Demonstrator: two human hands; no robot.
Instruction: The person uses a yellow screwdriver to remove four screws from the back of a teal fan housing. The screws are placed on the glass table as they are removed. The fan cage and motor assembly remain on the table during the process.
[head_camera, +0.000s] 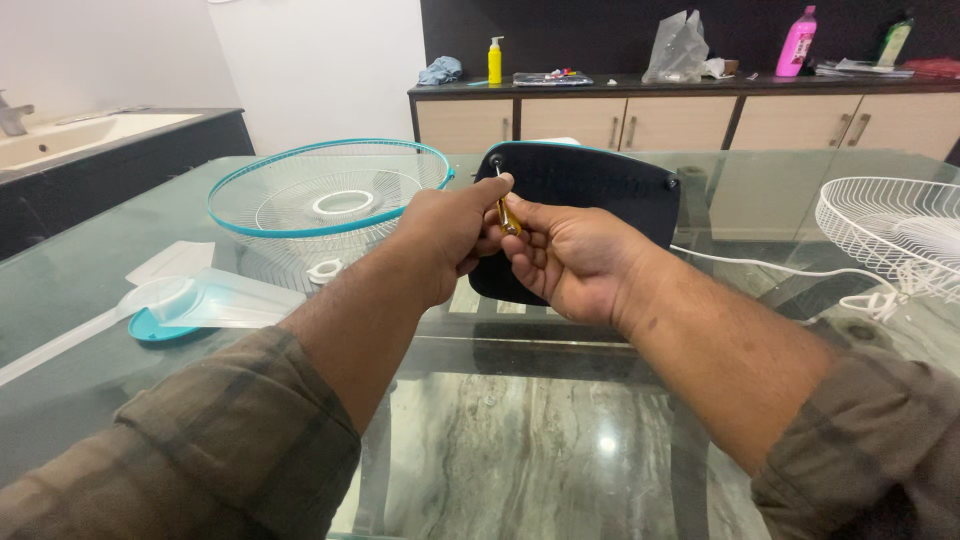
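A dark, rounded fan base (590, 195) with a teal rim stands tilted on the glass table (520, 420), its underside facing me. Both hands meet in front of its left part. My right hand (565, 255) grips a small screwdriver (506, 212) with a yellow handle. Its metal tip sits at a screw hole near the base's upper left corner. My left hand (450, 230) closes around the shaft, the thumb up near the tip. A second screw (672, 184) shows at the base's upper right corner.
A teal-rimmed wire fan guard (330, 195) lies at the left, with a clear fan blade (190, 300) and a white ring (325, 270) near it. A white wire guard (890, 235) and white cord (780, 268) are at the right. A cabinet with bottles stands behind.
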